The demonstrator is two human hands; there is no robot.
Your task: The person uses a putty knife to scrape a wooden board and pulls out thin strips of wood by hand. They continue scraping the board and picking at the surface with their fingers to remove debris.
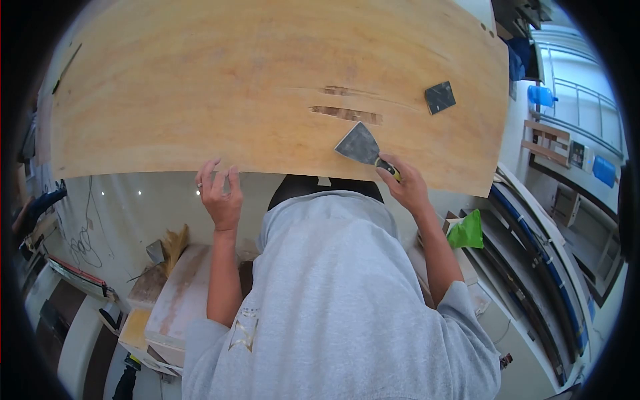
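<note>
Our right hand (408,183) extends a scraper (359,144) over the wooden worktop (200,100), the grip pinching its handle, the blade just beside two dark, rough patches (347,115). Our left hand (221,197), its grip loosely spread and holding nothing, is by the near edge. We judge that a low blade angle, both corners level and light pressure along the grain best spare the surface from gouges. A dark square pad (440,98) lies right of the patches.
</note>
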